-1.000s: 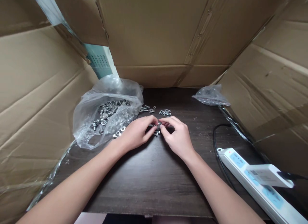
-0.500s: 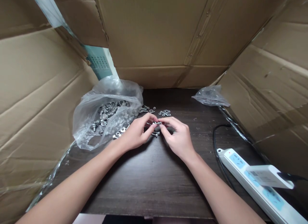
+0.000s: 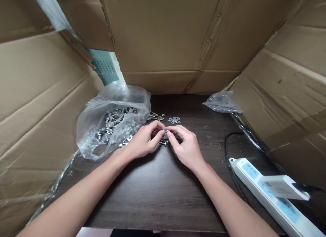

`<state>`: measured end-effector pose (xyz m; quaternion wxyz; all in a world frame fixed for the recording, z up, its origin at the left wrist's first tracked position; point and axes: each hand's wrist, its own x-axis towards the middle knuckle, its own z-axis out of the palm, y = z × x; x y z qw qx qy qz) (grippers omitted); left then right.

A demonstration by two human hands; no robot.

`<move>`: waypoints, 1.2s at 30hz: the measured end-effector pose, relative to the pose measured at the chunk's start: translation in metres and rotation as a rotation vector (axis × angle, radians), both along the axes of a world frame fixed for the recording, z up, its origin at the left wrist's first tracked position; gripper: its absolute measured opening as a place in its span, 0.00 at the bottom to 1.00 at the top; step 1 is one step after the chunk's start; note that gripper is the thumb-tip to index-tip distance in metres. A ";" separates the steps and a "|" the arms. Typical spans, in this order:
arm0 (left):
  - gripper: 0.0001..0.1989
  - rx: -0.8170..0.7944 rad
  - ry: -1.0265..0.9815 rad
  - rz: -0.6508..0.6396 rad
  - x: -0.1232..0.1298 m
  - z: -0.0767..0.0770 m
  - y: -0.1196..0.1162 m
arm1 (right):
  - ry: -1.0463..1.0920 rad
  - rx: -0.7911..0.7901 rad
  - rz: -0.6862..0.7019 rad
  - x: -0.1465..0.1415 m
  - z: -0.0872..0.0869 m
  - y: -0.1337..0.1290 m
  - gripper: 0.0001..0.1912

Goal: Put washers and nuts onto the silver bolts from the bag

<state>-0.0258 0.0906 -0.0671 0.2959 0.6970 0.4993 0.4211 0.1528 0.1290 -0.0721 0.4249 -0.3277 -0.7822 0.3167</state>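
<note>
Over the dark table (image 3: 152,196), my left hand (image 3: 144,140) and my right hand (image 3: 187,147) meet fingertip to fingertip. Thumb and forefinger of each are closed on a small silvery bolt (image 3: 166,131), which lies sideways between them. The fingers cover much of it, so I cannot make out whether a nut is on it. Below the fingertips, loose bolts (image 3: 164,142) lie on the table. Just beyond is a small group of nuts (image 3: 174,120). More bolts and washers (image 3: 155,116) are spread behind my left hand, and several washers (image 3: 125,142) sit beside its wrist.
A clear plastic bag (image 3: 88,128) full of metal fasteners stands open on the left. At the back right lies a smaller clear bag (image 3: 222,102). A white power strip (image 3: 254,181) with a plugged-in adapter and black cable (image 3: 226,152) occupies the right. Cardboard walls (image 3: 165,36) enclose the table.
My right hand's fingertips have shifted slightly left, closer to the left ones, and cover more of the bolt. The loose things on the table lie as before.
</note>
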 end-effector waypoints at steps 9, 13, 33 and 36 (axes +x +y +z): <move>0.07 -0.055 -0.053 0.006 0.002 0.002 -0.001 | 0.047 -0.001 -0.044 0.000 -0.001 0.000 0.09; 0.08 -0.076 -0.080 0.002 0.001 0.001 -0.001 | 0.024 0.042 -0.080 0.000 0.002 -0.002 0.09; 0.11 -0.089 -0.194 -0.023 0.004 -0.003 -0.001 | 0.041 -0.189 0.030 0.003 0.003 0.001 0.09; 0.12 -0.172 -0.322 -0.044 0.005 -0.001 0.000 | 0.056 -0.204 0.046 0.004 0.004 0.001 0.09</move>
